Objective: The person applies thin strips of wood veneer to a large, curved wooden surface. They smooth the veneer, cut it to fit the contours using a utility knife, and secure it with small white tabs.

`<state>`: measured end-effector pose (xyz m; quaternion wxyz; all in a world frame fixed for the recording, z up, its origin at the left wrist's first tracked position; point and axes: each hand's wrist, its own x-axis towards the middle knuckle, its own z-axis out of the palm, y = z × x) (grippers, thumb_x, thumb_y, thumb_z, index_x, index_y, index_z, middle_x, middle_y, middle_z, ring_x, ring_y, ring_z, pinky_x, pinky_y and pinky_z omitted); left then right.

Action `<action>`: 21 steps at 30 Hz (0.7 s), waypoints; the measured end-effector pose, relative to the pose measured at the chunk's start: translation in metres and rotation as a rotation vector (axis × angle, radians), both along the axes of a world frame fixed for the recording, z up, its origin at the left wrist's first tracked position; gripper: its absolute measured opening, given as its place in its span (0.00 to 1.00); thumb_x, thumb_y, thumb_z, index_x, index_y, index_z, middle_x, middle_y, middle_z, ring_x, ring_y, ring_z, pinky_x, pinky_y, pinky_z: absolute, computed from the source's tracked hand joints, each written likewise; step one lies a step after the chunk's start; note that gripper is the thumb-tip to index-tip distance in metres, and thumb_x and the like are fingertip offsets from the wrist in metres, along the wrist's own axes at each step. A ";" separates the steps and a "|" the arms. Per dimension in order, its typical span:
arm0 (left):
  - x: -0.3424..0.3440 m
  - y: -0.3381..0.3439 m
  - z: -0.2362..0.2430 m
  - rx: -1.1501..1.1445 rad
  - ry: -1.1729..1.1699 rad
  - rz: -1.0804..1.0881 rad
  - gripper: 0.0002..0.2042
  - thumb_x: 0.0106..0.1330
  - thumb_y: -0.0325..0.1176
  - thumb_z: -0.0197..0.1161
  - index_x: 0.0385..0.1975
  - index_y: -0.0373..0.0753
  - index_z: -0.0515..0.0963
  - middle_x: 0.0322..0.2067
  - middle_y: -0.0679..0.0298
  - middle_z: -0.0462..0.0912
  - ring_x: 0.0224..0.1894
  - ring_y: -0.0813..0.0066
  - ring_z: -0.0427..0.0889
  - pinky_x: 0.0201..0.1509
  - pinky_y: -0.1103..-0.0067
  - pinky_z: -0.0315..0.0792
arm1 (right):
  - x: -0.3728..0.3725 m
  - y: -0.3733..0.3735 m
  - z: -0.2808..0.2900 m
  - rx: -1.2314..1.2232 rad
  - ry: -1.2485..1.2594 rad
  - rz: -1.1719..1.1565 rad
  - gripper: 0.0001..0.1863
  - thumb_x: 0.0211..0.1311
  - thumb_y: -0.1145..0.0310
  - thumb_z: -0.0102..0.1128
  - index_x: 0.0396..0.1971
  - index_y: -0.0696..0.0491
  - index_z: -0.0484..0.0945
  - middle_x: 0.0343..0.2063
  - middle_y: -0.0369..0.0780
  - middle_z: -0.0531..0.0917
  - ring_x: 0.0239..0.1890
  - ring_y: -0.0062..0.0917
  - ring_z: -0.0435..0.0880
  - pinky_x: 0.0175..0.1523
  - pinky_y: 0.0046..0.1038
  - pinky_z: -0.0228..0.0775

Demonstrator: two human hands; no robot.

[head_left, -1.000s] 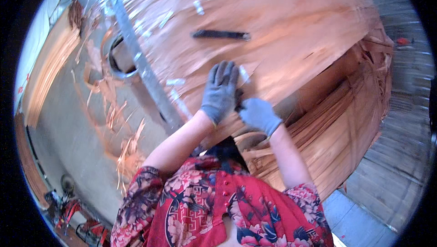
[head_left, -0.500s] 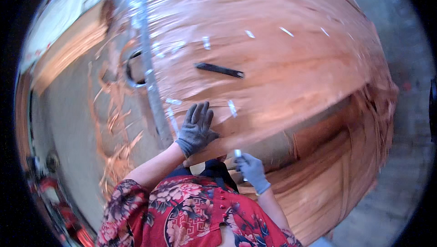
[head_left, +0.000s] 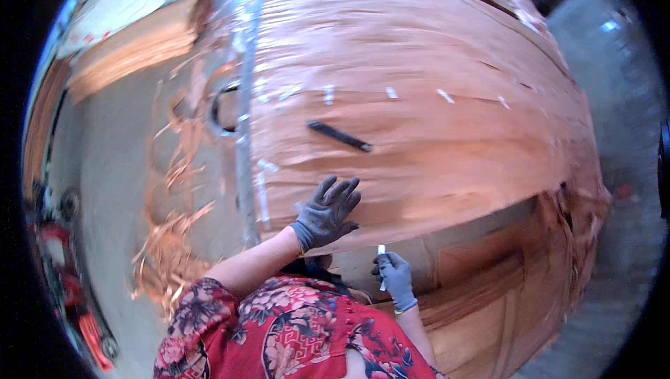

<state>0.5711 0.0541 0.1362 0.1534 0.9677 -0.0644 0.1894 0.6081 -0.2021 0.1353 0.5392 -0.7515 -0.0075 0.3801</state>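
Note:
My left hand [head_left: 326, 215], in a grey glove, is spread over the near edge of a large reddish-brown veneer sheet [head_left: 433, 162]. Whether the palm touches the sheet I cannot tell. My right hand [head_left: 395, 278], gloved too, is closed around a small whitish strip-like piece [head_left: 381, 249] just short of that edge; bits of it show above and below the fingers. On the sheet beyond my left hand lies a dark, narrow bar-shaped tool [head_left: 339, 136]. Short white tape pieces [head_left: 391, 92] run in a row across the sheet.
A grey metal strip [head_left: 244, 121] runs along the sheet's left side. Torn veneer scraps [head_left: 174, 260] litter the floor to the left, near a veneer stack [head_left: 136, 47]. A red machine [head_left: 91, 337] stands at lower left. More wood sheets [head_left: 474, 302] lie lower down at right.
My left hand has shifted right along the sheet's edge, its fingers spread wider. My right hand keeps its hold on the whitish piece. The whole view has swung, moving the tool lower in the picture.

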 end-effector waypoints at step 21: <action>0.126 0.078 -0.035 0.359 -0.020 0.300 0.25 0.61 0.30 0.55 0.61 0.38 0.64 0.54 0.58 0.72 0.65 0.51 0.59 0.65 0.59 0.57 | 0.005 -0.196 -0.022 -0.201 0.129 -0.584 0.14 0.66 0.63 0.49 0.28 0.57 0.77 0.18 0.37 0.80 0.18 0.18 0.76 0.25 0.22 0.70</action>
